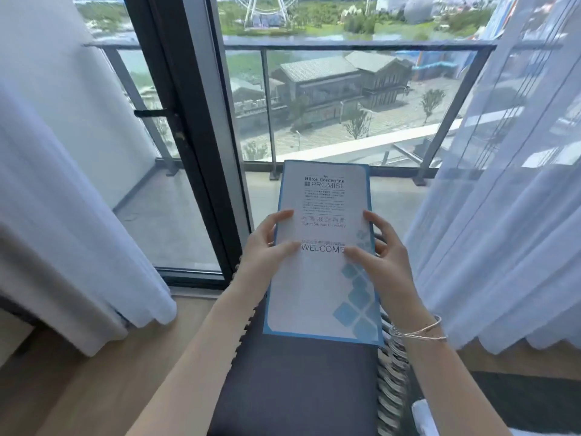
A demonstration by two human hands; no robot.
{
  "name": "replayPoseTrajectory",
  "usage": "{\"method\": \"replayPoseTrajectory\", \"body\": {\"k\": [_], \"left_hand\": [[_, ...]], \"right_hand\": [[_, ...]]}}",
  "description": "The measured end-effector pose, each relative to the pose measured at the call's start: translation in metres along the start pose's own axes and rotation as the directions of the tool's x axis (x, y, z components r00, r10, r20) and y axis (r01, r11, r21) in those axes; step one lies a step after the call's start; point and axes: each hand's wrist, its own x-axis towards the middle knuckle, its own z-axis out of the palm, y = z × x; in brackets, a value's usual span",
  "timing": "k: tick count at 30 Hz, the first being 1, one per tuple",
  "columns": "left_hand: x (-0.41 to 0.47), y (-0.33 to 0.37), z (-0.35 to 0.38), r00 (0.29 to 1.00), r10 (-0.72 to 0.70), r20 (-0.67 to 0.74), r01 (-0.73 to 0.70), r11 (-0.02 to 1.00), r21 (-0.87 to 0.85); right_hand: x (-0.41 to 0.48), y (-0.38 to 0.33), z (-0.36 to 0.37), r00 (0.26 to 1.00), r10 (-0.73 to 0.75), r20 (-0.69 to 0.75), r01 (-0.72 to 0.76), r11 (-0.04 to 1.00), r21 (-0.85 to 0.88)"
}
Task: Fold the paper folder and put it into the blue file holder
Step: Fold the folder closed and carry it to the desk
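Observation:
A white paper folder [317, 284] printed with "WELCOME" and blue squares lies flat against a blue file holder [370, 196], whose blue border shows around the paper's edges. Both are held up in front of me above a dark seat. My left hand [270, 243] grips the left edge, thumb on the front of the paper. My right hand [380, 250] grips the right edge, thumb near the word "WELCOME". Whether the paper sits inside the holder or only on it, I cannot tell.
A dark grey cushioned seat [298, 388] with a woven rope side [393, 372] is below my arms. White curtains [78, 215] hang left and right. A black-framed glass door [195, 152] and balcony railing [345, 45] are ahead. Wooden floor [110, 372] lies at left.

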Motion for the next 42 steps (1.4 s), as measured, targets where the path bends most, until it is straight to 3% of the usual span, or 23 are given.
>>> {"method": "replayPoseTrajectory", "body": {"k": [8, 13, 19, 28, 42], "left_hand": [[-0.019, 0.023, -0.047, 0.979, 0.072, -0.19, -0.065, 0.997, 0.046], [-0.049, 0.029, -0.106, 0.91, 0.124, -0.396, -0.09, 0.991, 0.103], [-0.13, 0.034, -0.189, 0.728, 0.128, -0.674, -0.092, 0.992, 0.089], [-0.277, 0.028, -0.29, 0.351, 0.056, -0.935, -0.096, 0.995, 0.023], [-0.412, 0.027, -0.437, 0.063, 0.074, -0.995, -0.073, 0.995, 0.069]], "right_hand": [[0.015, -0.017, 0.052, 0.981, -0.012, 0.193, 0.014, 1.0, -0.007], [0.013, -0.01, 0.121, 0.928, 0.006, 0.373, -0.016, 1.0, 0.024], [-0.02, -0.004, 0.233, 0.75, 0.031, 0.661, -0.063, 0.998, 0.024], [-0.133, 0.015, 0.395, 0.426, 0.07, 0.902, -0.096, 0.995, -0.032], [-0.27, 0.034, 0.577, 0.145, 0.102, 0.984, -0.182, 0.981, -0.075]]}}
